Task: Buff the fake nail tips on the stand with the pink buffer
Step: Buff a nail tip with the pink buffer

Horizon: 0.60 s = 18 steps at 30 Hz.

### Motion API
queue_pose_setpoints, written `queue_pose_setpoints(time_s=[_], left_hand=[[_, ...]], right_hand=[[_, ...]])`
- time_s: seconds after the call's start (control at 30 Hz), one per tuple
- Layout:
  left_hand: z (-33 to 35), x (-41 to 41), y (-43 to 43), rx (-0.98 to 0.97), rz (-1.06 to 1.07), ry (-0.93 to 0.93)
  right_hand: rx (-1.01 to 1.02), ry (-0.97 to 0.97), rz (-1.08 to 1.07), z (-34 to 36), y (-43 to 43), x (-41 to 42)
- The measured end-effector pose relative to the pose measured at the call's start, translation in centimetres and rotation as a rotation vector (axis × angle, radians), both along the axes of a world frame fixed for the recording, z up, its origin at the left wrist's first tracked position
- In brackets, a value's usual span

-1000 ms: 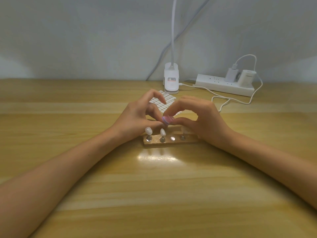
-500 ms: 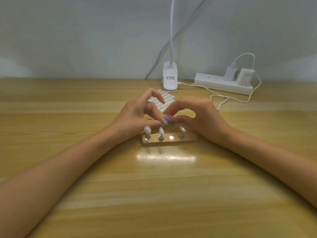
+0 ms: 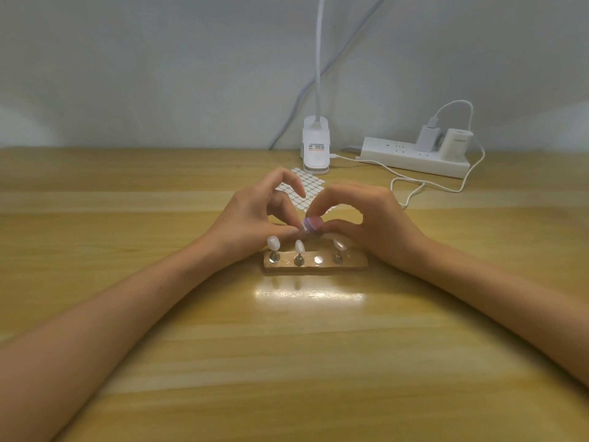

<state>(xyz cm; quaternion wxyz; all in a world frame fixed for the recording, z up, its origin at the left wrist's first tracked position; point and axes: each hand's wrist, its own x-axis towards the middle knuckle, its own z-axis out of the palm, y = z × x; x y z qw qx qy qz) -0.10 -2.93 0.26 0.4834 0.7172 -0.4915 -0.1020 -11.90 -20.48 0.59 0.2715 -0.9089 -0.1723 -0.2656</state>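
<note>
From the head camera I see both hands meeting just behind the wooden stand (image 3: 353, 264), which lies on the table (image 3: 287, 362) in front of me. The right hand (image 3: 376, 224) has its grip closed on the pink buffer (image 3: 315, 223), pinched between thumb and forefinger; only a small end of it shows. The left hand (image 3: 251, 218) also has its grip closed, pinching a small pale thing right against the buffer. I take it for the lifted tip (image 3: 304, 228), because the third seat (image 3: 318, 260) of the stand is bare metal, but it is too small to be sure. Three more tips stand on their pegs: the left tip (image 3: 273, 242), the second tip (image 3: 299, 246) and the right tip (image 3: 339, 244), this last one just below the right thumb.

I judge the tips to be thin plastic, very light and glossy, so they can slip or flex under pressure. It is better to hold one by its peg or side edges and leave the top free. The buffer looks like soft foam that gives a little; I would pinch its sides near the working end and use short, light strokes. The stand seems light and may slide.
</note>
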Motion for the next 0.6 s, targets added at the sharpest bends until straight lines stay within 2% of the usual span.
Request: queue_pose_setpoints(time_s=[0.1,0.23,0.6], left_hand=[[-0.05,-0.01,0.05,-0.011,-0.001,0.018],[-0.02,-0.09,-0.07,0.001,0.003,-0.004],[-0.19,0.20,-0.04,0.002,-0.008,0.019]], right_hand=[[-0.066,-0.059,0.032,-0.18,0.32,-0.10],[-0.044,-0.028,-0.025,-0.20,0.04,-0.04],[-0.092,-0.059,0.008,-0.28,0.13,-0.10]])
